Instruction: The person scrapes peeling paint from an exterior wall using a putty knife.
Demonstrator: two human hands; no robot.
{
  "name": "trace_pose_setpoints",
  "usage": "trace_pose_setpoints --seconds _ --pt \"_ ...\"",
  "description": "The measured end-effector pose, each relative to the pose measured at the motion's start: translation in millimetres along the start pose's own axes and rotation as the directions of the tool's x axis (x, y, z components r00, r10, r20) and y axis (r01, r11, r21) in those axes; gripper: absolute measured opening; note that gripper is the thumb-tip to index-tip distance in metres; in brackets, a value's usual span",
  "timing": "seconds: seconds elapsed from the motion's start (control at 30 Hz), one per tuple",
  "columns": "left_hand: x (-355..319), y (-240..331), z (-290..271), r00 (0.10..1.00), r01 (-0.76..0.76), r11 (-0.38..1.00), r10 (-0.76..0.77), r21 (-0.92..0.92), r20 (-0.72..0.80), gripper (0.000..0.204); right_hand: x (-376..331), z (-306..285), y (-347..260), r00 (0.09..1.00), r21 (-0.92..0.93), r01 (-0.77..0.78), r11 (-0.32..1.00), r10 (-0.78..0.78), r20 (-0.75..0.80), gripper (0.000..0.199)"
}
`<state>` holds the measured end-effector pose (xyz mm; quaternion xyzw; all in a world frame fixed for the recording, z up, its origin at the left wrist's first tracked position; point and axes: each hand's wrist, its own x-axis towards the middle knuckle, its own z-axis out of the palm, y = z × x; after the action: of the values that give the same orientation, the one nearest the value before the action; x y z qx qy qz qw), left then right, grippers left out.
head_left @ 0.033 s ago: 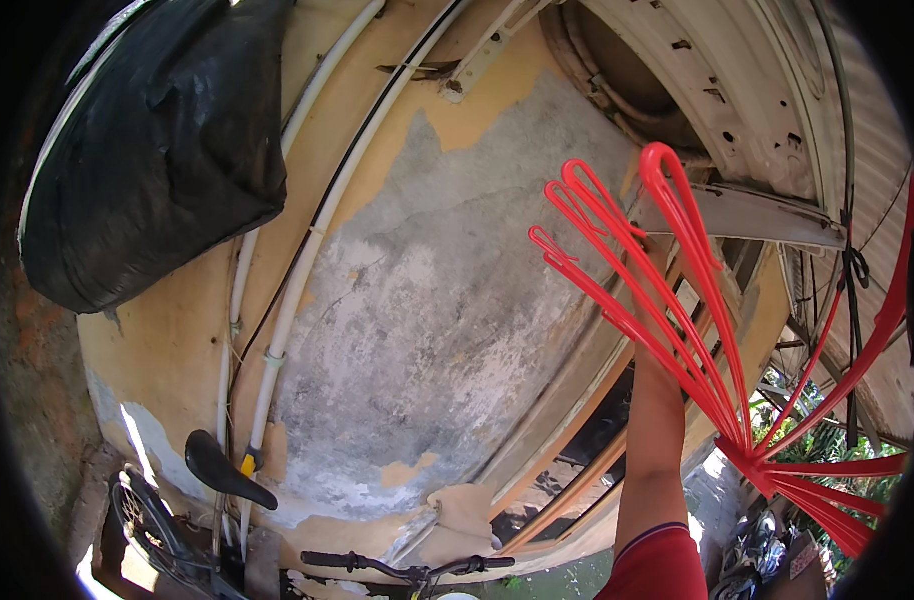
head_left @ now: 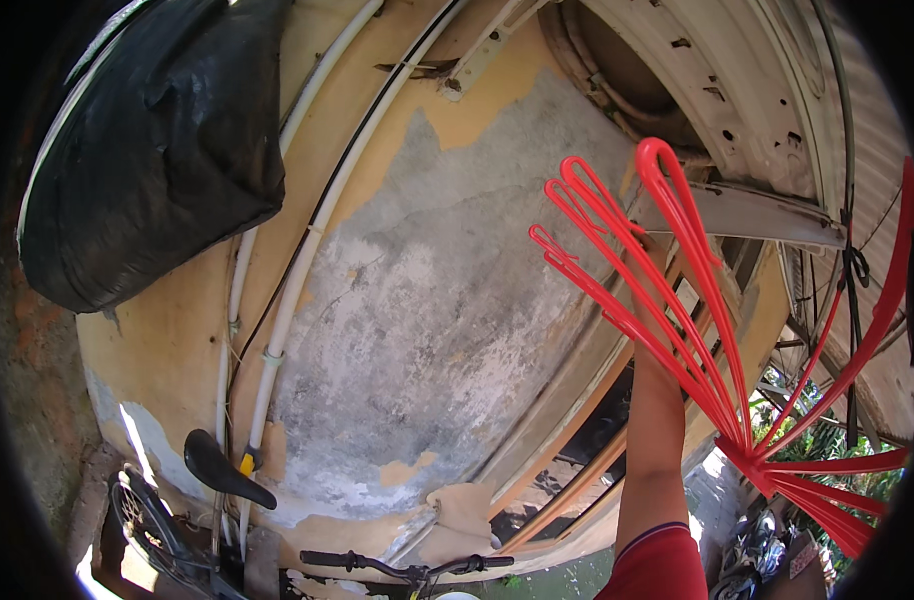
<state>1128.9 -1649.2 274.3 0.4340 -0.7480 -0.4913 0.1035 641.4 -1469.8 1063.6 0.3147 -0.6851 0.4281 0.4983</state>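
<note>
Reaching up on the right, one arm [head_left: 655, 440] in a red sleeve is going behind a bunch of red plastic loops [head_left: 667, 290]; about four are fanning out up top. Can't tell the hand's grip. One bicycle [head_left: 212, 500] is leaning against the peeling yellow wall [head_left: 417, 300].

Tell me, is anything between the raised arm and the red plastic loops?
Nothing visible. The right arm in its red sleeve reaches straight up to the fan of red plastic loops. The hand itself is hidden behind the strips, so the grip cannot be seen.
</note>
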Motion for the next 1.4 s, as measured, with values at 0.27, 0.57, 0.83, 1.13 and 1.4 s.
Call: trace_pose_setpoints --seconds 0.27,0.57,0.83,1.13,1.4 --pt "-9 21 -7 0.999 -0.05 0.997 0.05 0.054 0.0 0.049 -31 15 0 0.928 -0.079 0.294 0.953 -0.304 -0.216 0.04" --pt "-12 -5 17 0.998 0.019 1.0 -0.018 0.009 -0.066 0.051 16 19 64 0.959 0.131 0.117 0.984 -0.078 -0.273 0.04" --pt "-19 -25 25 0.985 0.051 0.981 -0.019 0.187 -0.169 0.051 61 35 6 0.955 -0.082 0.143 0.986 -0.159 -0.249 0.038" --pt "-44 29 0 0.97 0.231 0.967 -0.221 0.104 -0.099 0.055 97 20 -31 0.997 0.019 0.034 0.999 -0.032 -0.07 0.038" --pt "-37 5 13 0.983 0.183 0.983 -0.183 -0.003 0.033 0.058 59 31 1 0.943 -0.173 0.223 0.959 -0.257 -0.212 0.041"
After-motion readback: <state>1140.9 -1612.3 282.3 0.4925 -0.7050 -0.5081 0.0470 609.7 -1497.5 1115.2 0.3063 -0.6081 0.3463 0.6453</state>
